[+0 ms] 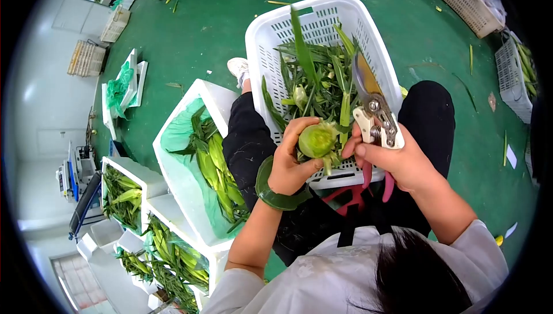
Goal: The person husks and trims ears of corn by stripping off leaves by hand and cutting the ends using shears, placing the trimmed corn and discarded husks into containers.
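The person's left hand is curled around a green corn ear, its cut-looking round end facing up, over the near rim of a white basket at twelve o'clock that holds green husk leaves. Just beside it at one o'clock, the right hand grips pruning shears, their blades pointing toward twelve, while a foam box lined with green plastic holds more corn at ten o'clock.
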`<state>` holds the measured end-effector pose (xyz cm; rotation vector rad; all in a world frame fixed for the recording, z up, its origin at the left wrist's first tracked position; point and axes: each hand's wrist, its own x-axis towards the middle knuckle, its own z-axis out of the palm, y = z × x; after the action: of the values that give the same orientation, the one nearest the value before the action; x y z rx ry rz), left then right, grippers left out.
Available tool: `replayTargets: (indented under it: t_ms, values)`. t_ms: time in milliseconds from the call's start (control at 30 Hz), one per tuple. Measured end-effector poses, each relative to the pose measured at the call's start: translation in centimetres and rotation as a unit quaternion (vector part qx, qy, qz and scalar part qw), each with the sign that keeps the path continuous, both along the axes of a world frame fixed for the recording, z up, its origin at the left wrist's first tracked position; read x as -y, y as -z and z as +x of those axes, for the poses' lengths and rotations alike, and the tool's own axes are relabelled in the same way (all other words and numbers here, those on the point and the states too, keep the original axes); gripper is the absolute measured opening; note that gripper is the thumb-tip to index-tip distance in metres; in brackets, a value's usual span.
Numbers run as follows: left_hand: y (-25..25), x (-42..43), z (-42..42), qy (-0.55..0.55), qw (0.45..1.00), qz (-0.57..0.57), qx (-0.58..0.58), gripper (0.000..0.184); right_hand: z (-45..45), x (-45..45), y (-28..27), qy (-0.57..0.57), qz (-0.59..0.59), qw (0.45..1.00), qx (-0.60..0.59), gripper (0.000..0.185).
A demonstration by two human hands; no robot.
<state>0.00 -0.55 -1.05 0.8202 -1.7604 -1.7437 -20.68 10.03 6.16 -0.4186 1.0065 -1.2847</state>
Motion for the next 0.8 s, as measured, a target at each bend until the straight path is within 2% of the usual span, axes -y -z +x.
replayTargets:
  t_ms: [33, 100, 167, 233, 333, 367, 433, 467, 500, 533, 600, 700, 767, 800]
  values:
    - [-0.7, 0.3, -0.8, 0.029, 0.994, -0.109, -0.008, 0.073, -0.1, 0.1, -0.5, 0.002, 0.004, 1.000, -0.021, 0.027]
    - [-1.6, 0.4, -1.1, 0.045, 0.984, -0.170, 0.032, 0.071, -0.6, 0.4, -1.7, -0.016, 0.004, 0.998, -0.054, 0.029]
    - [-2.4, 0.2, -1.3, 0.048, 0.973, -0.217, 0.061, 0.068, -0.4, 0.6, -1.5, -0.037, -0.067, 0.978, -0.194, 0.027]
    - [-2.8, 0.6, -0.9, 0.081, 0.975, -0.200, 0.046, 0.067, -0.4, 0.9, -2.2, -0.069, -0.108, 0.946, -0.298, 0.026]
    - [-2.0, 1.0, 0.1, 0.141, 0.977, -0.162, -0.009, 0.067, -0.1, 1.4, -2.1, -0.090, -0.169, 0.931, -0.312, 0.024]
    - [-1.4, 0.7, 0.5, 0.152, 0.982, -0.107, -0.036, 0.067, 0.3, 1.6, -1.1, -0.075, -0.235, 0.915, -0.320, 0.023]
    - [-1.1, 0.3, 0.9, 0.198, 0.976, -0.041, -0.084, 0.072, 1.4, 0.8, -2.0, -0.069, -0.091, 0.986, -0.118, 0.026]
    - [-0.9, -0.5, 1.5, 0.195, 0.959, 0.173, -0.113, 0.075, 2.0, 0.4, -2.5, -0.066, -0.014, 0.998, -0.015, 0.027]
    - [0.3, -0.8, 1.2, 0.203, 0.953, 0.130, -0.185, 0.076, 2.7, 0.4, -3.0, -0.053, -0.026, 0.998, 0.025, 0.030]
    - [1.5, -1.1, 0.7, 0.213, 0.939, 0.086, -0.254, 0.076, 3.1, 0.4, -2.6, -0.043, -0.068, 0.990, 0.112, 0.031]
    - [0.6, -1.7, 0.1, 0.204, 0.923, 0.075, -0.317, 0.071, 3.9, 0.4, -2.8, -0.040, -0.087, 0.973, 0.210, 0.032]
    - [0.1, -1.5, 0.2, 0.197, 0.942, 0.031, -0.270, 0.075, 4.1, 0.4, -3.5, -0.012, -0.105, 0.987, 0.121, 0.038]
    - [-1.7, -0.5, 0.5, 0.184, 0.966, -0.051, -0.172, 0.079, 1.8, -1.0, -1.6, 0.044, -0.103, 0.993, 0.024, 0.041]
    - [-2.2, 0.9, 0.6, 0.183, 0.962, -0.195, -0.049, 0.080, 0.4, -1.6, -1.0, 0.078, -0.099, 0.992, -0.015, 0.041]
